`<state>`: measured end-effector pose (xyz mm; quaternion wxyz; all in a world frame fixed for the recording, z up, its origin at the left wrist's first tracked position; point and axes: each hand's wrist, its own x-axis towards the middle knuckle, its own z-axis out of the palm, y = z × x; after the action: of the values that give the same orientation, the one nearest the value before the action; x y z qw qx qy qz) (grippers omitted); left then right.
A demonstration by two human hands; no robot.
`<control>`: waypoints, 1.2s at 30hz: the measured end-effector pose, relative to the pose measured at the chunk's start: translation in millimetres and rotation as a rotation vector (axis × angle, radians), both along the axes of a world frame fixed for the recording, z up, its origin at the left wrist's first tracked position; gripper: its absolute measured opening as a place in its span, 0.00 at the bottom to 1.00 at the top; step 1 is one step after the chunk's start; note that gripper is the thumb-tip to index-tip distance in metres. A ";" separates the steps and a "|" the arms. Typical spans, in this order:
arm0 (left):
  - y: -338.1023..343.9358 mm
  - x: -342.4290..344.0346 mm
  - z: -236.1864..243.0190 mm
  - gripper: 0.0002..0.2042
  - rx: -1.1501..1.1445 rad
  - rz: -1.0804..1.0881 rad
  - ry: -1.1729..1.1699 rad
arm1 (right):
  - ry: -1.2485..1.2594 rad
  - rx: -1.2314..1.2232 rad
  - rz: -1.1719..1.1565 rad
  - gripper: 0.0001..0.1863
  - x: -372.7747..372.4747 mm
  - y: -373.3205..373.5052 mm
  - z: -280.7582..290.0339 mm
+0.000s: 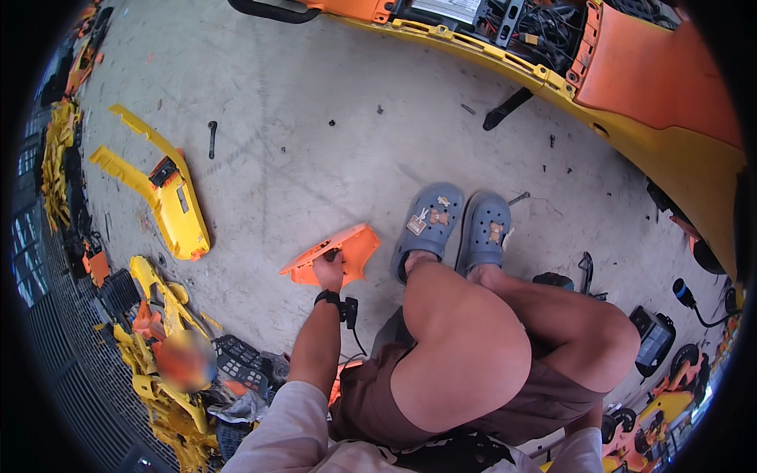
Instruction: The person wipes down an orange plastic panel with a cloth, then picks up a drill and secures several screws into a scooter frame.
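My left hand (329, 272) grips an orange plastic panel (359, 246) just left of my feet, its fingers reaching into a dark opening in the piece. A black strap with a small device and a cable (350, 314) is on that wrist. On the right, only a sleeve (581, 445) and a bit of forearm show beside my bent leg; the right hand is hidden. Farther left on the concrete lies a yellow forked plastic cover (175, 206) with a dark part fixed in it.
A partly stripped yellow and orange vehicle body (631, 134) with exposed wiring spans the upper right, a black stand (506, 109) under it. Yellow scrap parts (162, 394) pile up at lower left. A black tool (212, 139) and scattered screws lie on the floor. A black-framed unit (653, 340) sits right.
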<state>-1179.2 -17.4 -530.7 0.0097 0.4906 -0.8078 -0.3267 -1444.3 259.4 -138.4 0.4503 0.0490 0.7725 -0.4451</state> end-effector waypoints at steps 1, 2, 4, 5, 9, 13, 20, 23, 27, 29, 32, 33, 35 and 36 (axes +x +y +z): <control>-5.7 9.5 -5.3 0.12 0.009 0.020 0.040 | 0.010 -0.026 -0.007 0.17 -5.4 -6.3 7.3; -7.9 11.4 -8.6 0.12 0.027 0.031 0.082 | 0.007 -0.027 -0.015 0.18 -7.0 -3.9 7.0; -12.6 16.1 -11.6 0.09 0.082 0.107 0.007 | 0.002 -0.032 -0.029 0.19 -7.3 -1.7 6.2; -13.8 17.9 -12.2 0.08 0.110 0.145 -0.031 | -0.003 -0.036 -0.035 0.20 -6.9 0.2 5.9; -15.7 22.1 -13.1 0.03 0.430 0.469 0.154 | -0.047 -0.029 -0.052 0.23 -5.7 6.9 7.7; -22.4 29.9 -6.4 0.06 0.558 0.542 0.191 | -0.138 -0.010 -0.067 0.26 -4.1 14.6 13.7; -38.2 34.4 17.6 0.10 0.532 0.483 0.145 | -0.464 0.092 -0.120 0.31 -9.0 23.2 21.0; -39.2 34.1 22.8 0.11 0.711 0.642 0.204 | -0.711 0.190 -0.160 0.33 -24.3 20.7 24.6; -41.4 31.7 35.5 0.13 1.107 0.747 0.334 | -0.769 0.249 -0.142 0.33 -28.6 21.5 19.5; -44.2 35.1 38.2 0.13 1.152 0.822 0.413 | -0.800 0.285 -0.122 0.33 -32.8 22.4 17.2; -46.1 35.2 39.8 0.13 1.237 0.872 0.525 | -0.850 0.342 -0.097 0.33 -33.8 26.8 11.7; -47.1 34.6 40.3 0.12 1.268 0.878 0.561 | -0.867 0.361 -0.090 0.33 -32.8 29.2 9.3; -44.9 32.2 41.9 0.11 1.207 0.818 0.490 | -0.901 0.401 -0.077 0.32 -28.9 36.4 4.7; -44.6 29.7 45.5 0.11 1.175 0.784 0.457 | -0.916 0.417 -0.073 0.32 -26.8 41.3 3.4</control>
<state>-1149.4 -62.0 -485.2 0.0293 0.5869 -0.2433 -0.7717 -1471.1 300.7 -135.0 0.7078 0.3551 0.5659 -0.2296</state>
